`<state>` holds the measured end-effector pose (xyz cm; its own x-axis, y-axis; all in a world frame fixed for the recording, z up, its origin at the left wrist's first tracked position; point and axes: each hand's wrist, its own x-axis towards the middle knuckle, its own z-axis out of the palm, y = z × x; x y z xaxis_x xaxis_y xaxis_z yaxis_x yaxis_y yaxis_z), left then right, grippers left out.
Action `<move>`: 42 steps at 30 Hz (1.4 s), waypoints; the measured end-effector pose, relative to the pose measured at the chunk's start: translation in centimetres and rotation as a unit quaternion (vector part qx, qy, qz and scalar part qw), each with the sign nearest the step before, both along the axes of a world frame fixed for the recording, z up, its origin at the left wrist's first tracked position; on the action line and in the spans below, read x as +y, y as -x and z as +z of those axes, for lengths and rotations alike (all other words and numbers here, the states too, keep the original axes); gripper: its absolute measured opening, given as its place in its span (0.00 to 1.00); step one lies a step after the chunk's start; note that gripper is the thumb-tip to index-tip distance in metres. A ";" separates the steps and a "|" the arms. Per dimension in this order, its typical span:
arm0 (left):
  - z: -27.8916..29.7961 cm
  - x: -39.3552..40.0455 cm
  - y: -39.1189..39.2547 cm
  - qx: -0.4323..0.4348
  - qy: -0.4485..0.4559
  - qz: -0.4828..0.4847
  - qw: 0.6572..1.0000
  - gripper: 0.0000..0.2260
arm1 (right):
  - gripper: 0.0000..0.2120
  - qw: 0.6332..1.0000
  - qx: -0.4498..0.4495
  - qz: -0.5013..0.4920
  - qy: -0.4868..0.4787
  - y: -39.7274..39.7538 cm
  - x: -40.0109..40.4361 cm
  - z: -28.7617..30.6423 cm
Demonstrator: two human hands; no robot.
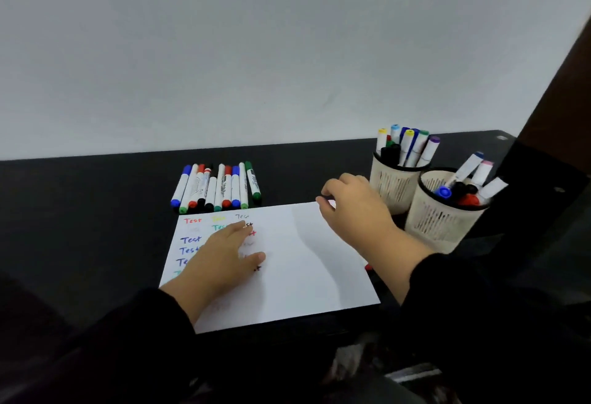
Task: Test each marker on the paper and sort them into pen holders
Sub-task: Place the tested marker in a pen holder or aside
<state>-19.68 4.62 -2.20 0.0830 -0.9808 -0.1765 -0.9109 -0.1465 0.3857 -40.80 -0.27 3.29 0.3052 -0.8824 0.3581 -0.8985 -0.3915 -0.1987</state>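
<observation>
White paper [307, 263] sits mid-desk, left hand [220, 259] flat on it with straight fingers, probably just to stop it sliding. Right hand [351, 208], up at the sheet's 1 o'clock corner, pinches something small and dark, maybe a cap, can't tell. Untested markers [217, 187] wait at 11 o'clock; both pen holders [396, 186] sit at 2 o'clock, already part filled.

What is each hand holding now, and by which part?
The left hand holds nothing, resting flat on the paper. The right hand pinches something small and dark; what it is cannot be told.
</observation>
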 end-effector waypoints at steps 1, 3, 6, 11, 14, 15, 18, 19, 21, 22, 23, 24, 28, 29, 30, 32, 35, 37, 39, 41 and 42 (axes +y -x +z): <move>-0.1 0.2 -0.7 -0.005 0.000 0.004 1.000 0.29 | 0.13 1.000 0.000 0.010 -0.011 -1.0 -0.6 -0.4; 0.0 0.3 -1.7 -0.019 -0.002 0.002 1.000 0.30 | 0.13 0.999 0.000 0.027 -0.023 -2.5 -1.5 -1.1; 0.2 0.3 -3.1 -0.030 -0.018 0.006 0.999 0.30 | 0.13 0.998 0.012 0.054 -0.040 -4.8 -3.4 -2.2; 0.2 0.3 -4.4 -0.027 -0.020 -0.014 0.999 0.29 | 0.13 0.995 0.023 0.078 -0.065 -7.6 -6.4 -3.6; -0.1 0.3 -4.7 -0.019 -0.008 -0.024 0.999 0.30 | 0.15 0.991 0.011 0.087 -0.099 -9.1 -8.2 -3.9; -0.1 0.3 -4.7 -0.019 -0.005 -0.027 0.999 0.30 | 0.15 0.989 0.006 0.092 -0.111 -9.5 -8.8 -3.8; -0.3 0.3 -4.9 -0.020 0.001 -0.032 0.999 0.30 | 0.18 0.982 -0.005 0.110 -0.155 -11.0 -10.2 -4.2; -0.5 0.3 -5.0 -0.020 0.002 -0.032 0.999 0.30 | 0.18 0.979 -0.004 0.114 -0.167 -11.4 -10.5 -4.4; -0.6 0.3 -5.0 -0.022 0.005 -0.033 0.999 0.30 | 0.18 0.977 -0.001 0.114 -0.178 -12.1 -10.9 -4.7; -0.6 0.3 -5.0 -0.022 0.006 -0.034 0.999 0.30 | 0.17 0.978 -0.003 0.110 -0.179 -12.4 -11.1 -4.8; -0.6 0.3 -5.0 -0.021 0.006 -0.034 0.999 0.30 | 0.16 0.978 -0.008 0.104 -0.180 -12.5 -11.2 -4.8; -0.6 0.3 -5.0 -0.020 0.007 -0.033 0.999 0.30 | 0.16 0.978 -0.014 0.097 -0.182 -12.8 -11.3 -4.8; -0.8 0.2 -5.2 -0.022 0.005 -0.033 0.999 0.31 | 0.15 0.980 -0.025 0.069 -0.183 -13.4 -11.5 -4.6; -0.8 0.2 -5.2 -0.022 0.005 -0.033 0.999 0.31 | 0.15 0.980 -0.027 0.061 -0.185 -13.6 -11.5 -4.6; -0.9 0.2 -5.2 -0.022 0.005 -0.034 0.999 0.30 | 0.15 0.980 -0.033 0.051 -0.191 -13.6 -11.5 -4.7; -1.0 0.3 -5.2 -0.021 0.007 -0.036 0.999 0.30 | 0.15 0.974 -0.069 0.029 -0.213 -13.6 -11.4 -4.7; -1.1 0.3 -5.3 -0.024 0.004 -0.036 0.999 0.30 | 0.14 0.950 -0.182 -0.015 -0.253 -13.3 -10.9 -4.3; -1.0 0.3 -5.3 -0.028 -0.005 -0.035 0.999 0.30 | 0.11 0.919 -0.276 -0.046 -0.276 -12.6 -10.1 -3.8; -0.6 0.4 -5.2 -0.033 -0.018 -0.034 0.999 0.30 | 0.10 0.892 -0.350 -0.059 -0.280 -11.7 -8.8 -3.1; -0.1 0.4 -5.1 -0.034 -0.029 -0.031 0.999 0.30 | 0.09 0.872 -0.399 -0.062 -0.278 -10.6 -6.9 -2.2; 0.1 0.3 -5.1 -0.030 -0.034 -0.025 0.999 0.30 | 0.09 0.863 -0.416 -0.062 -0.278 -10.0 -6.0 -1.9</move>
<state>-14.56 4.95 -2.15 0.0461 -0.9698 -0.2396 -0.9389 -0.1240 0.3212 -30.76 -6.22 1.41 0.0376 -0.9959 -0.0819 -0.3816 0.0615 -0.9223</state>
